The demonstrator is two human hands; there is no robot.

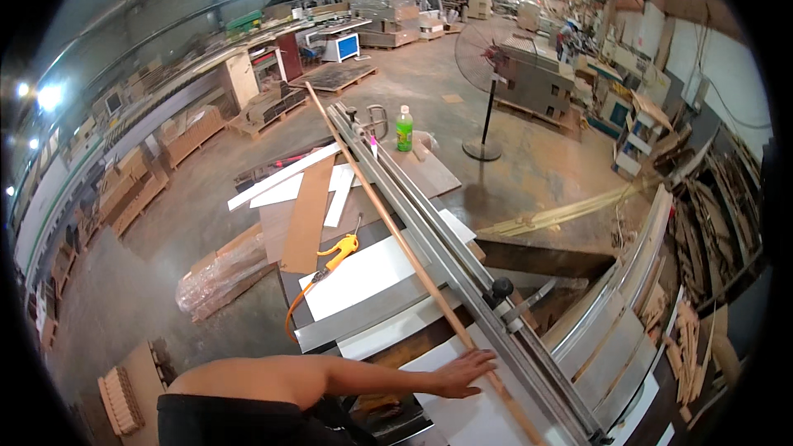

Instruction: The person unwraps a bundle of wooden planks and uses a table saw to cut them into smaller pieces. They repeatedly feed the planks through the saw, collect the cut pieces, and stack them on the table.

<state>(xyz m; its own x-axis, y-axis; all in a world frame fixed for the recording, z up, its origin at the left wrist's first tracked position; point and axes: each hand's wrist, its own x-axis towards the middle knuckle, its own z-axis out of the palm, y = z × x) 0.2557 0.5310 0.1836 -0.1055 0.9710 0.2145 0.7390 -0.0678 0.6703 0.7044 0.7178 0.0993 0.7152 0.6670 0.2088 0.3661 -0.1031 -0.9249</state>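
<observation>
I have the left hand (462,374) laid palm-down over the near part of the long wooden strip (417,263), fingers extended and unclenched, and since the strip runs beside the metal rail (442,246), I judge light, even pressure best to steady it without bowing.

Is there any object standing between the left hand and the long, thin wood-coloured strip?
Nothing visible stands between them: the fingers of the left hand already lie over the strip and appear to touch it. The metal rail runs along its right side, not between.
</observation>
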